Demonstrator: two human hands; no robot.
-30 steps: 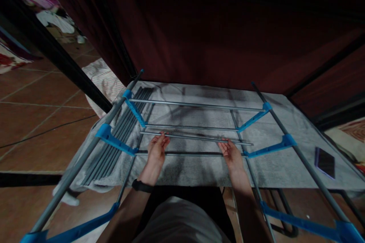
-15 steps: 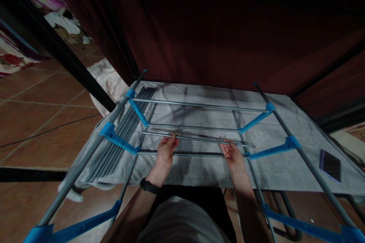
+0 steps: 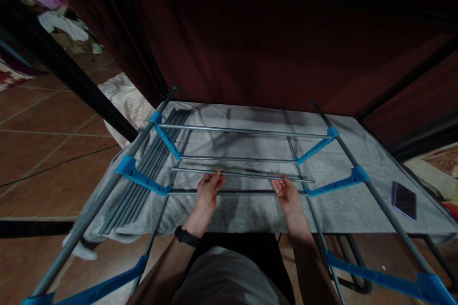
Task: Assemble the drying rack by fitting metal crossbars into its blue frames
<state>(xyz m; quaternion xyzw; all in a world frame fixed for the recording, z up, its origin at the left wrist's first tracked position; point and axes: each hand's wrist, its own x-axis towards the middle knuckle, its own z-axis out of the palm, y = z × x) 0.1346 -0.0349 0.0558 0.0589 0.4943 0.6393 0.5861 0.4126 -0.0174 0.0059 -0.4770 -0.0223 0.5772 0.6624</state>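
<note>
A thin grey metal rod (image 3: 246,175) is held level between both hands, its two ends sticking out past them. My left hand (image 3: 209,188) pinches it left of its middle, and my right hand (image 3: 286,191) pinches it nearer the right end. Around the hands stands a frame of grey tubes with blue plastic brackets (image 3: 143,178). One crossbar (image 3: 246,193) of the frame runs just below the held rod, another (image 3: 243,159) just above it, and a third (image 3: 243,131) farther back. Whether the rod touches the frame, I cannot tell.
A row of loose grey rods (image 3: 146,171) lies on the grey cloth (image 3: 243,214) at the left. A phone (image 3: 404,201) rests on the cloth at the right. Dark red curtains (image 3: 250,57) hang behind. A black post (image 3: 78,66) slants across the left side.
The camera view has shifted slightly, moving the frame a little leftward in the picture. Both hands keep their pinch on the rod, which has hardly moved.
</note>
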